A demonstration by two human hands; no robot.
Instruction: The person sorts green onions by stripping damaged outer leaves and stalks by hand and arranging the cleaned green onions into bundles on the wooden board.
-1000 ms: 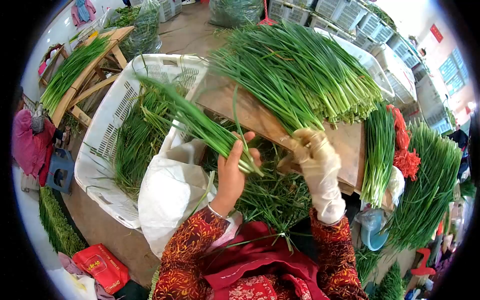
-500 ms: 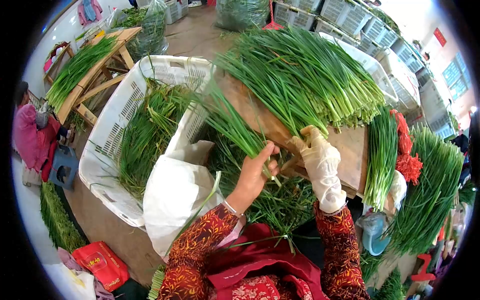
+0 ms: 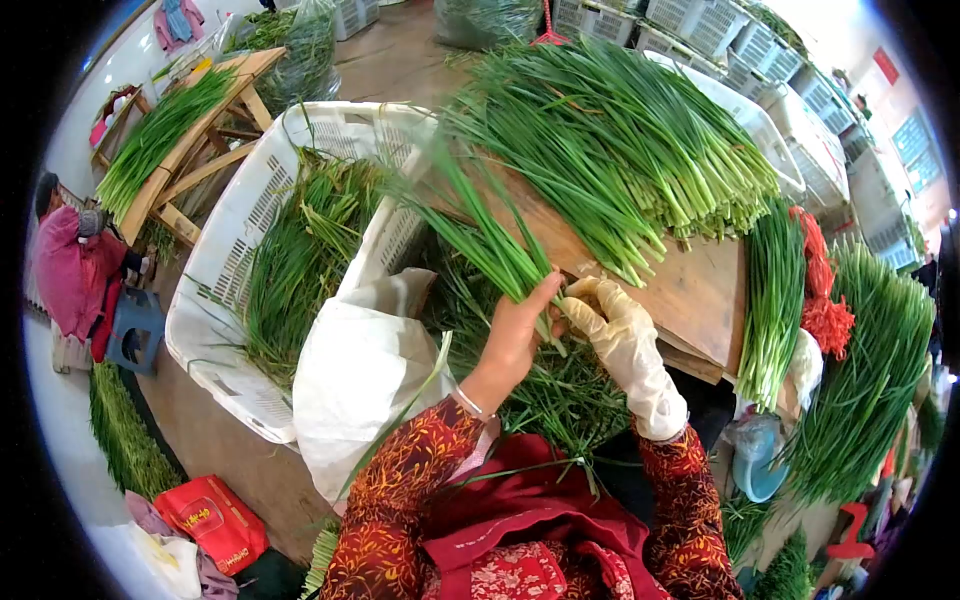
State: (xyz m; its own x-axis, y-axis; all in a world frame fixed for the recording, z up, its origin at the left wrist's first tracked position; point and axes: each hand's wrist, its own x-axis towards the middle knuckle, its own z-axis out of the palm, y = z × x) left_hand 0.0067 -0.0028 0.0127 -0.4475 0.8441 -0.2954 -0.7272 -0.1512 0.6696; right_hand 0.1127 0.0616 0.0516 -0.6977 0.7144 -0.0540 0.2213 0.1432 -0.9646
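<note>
Near white crate (image 3: 222, 255) and leaf-piled board (image 3: 700, 300) | left hand (image 3: 512, 345) closed round stalks (image 3: 500, 258) | right hand (image 3: 618, 328) half-curled, grip unclear

Dark red sleeves (image 3: 400, 505) with orange leaf pattern, maroon apron (image 3: 535, 515), cream glove (image 3: 628, 340), green stalks (image 3: 500, 255), white basket (image 3: 255, 220)

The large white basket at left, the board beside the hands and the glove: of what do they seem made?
Basket: probably moulded plastic, smooth; regular slots pierce its walls.
Board: looks like wood or plywood, matt, with uneven brown tones.
Glove: perhaps rubber or latex; cream-coloured, slightly shiny, wrinkled.
</note>
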